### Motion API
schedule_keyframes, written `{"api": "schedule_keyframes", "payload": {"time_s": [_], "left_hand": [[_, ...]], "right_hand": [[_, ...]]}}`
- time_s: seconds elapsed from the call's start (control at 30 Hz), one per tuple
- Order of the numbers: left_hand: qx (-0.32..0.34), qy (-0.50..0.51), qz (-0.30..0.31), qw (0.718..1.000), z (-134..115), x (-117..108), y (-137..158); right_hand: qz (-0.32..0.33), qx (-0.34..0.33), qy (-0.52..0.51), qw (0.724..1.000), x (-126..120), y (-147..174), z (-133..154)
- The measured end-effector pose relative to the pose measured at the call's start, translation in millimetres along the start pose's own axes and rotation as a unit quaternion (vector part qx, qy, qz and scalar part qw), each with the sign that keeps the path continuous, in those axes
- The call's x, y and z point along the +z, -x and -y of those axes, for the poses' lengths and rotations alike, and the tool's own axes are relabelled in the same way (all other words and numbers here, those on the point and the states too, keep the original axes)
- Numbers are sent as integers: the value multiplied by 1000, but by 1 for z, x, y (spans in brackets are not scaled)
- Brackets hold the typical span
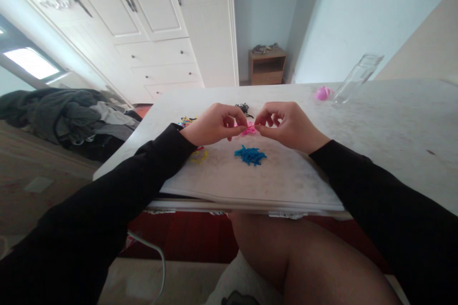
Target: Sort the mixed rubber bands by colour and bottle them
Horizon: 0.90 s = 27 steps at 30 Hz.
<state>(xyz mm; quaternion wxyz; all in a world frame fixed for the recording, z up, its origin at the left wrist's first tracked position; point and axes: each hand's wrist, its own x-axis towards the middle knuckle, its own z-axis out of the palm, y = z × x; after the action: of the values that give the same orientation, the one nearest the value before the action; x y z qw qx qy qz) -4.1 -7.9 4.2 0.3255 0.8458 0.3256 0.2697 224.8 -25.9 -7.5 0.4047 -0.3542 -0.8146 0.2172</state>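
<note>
Above the table, my left hand (222,123) and my right hand (286,121) nearly meet, each with thumb and fingers in a pinch. Whatever is between the fingertips is too small to make out; it may be pink. Right behind the fingertips lies a pile of small pink pieces (250,128). Nearer to me is a heap of thin blue pieces (251,155). Small black pieces (242,107) lie beyond the hands. Beside my left wrist are a few yellow pieces (199,155) and a mixed-colour pile (187,121), partly hidden by the hand.
On the white table (386,138), a clear glass bottle (358,80) and a round pink object (323,93) stand at the far right. Dark clothes (67,114) are heaped to the left. White cabinets (157,52) and a small wooden nightstand (267,66) stand behind.
</note>
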Motion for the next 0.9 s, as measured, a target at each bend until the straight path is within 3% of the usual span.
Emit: {"api": "schedule_keyframes", "payload": {"time_s": [0.33, 0.9], "left_hand": [[-25, 34, 16, 999, 1, 2, 0], [12, 11, 10, 1000, 1, 4, 0]], "right_hand": [[4, 14, -6, 1000, 1, 0, -2], [23, -3, -13, 1000, 3, 0, -3]]}}
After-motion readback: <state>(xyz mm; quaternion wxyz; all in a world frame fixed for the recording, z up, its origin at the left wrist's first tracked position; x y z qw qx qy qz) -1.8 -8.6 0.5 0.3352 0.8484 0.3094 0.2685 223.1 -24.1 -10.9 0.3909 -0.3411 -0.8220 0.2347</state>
